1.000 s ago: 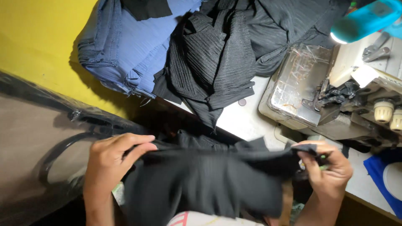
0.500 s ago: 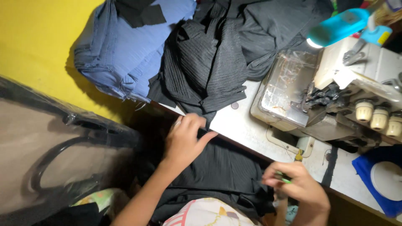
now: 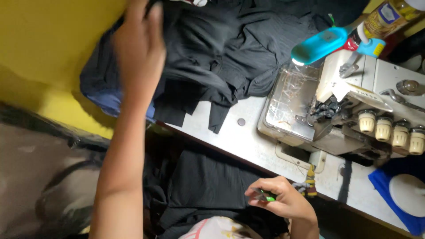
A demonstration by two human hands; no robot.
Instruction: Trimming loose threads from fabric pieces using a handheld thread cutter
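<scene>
From the head camera, the left hand (image 3: 139,48) is stretched far up to the heap of dark garments (image 3: 221,57), its fingers closed on a fold of black cloth at the top edge of the heap. Under that heap a blue garment (image 3: 113,99) peeks out at the left, against the yellow wall (image 3: 48,48). The heap lies on the grey tabletop (image 3: 248,141), with 1 black corner hanging toward its near edge.

The right hand (image 3: 281,199) is low, near the person's lap, fingers pinched together on a small green-handled tool (image 3: 267,196); what kind of tool it is cannot be told. Just left of it, below the tabletop edge, a flat piece of black cloth (image 3: 208,186) lies across the lap.

On the right of the tabletop stands a pale sewing machine (image 3: 354,110) with 4 cream knobs (image 3: 392,130) in a row. A turquoise lamp head (image 3: 316,44) slants above it. A blue pad (image 3: 394,199) shows at the far right
</scene>
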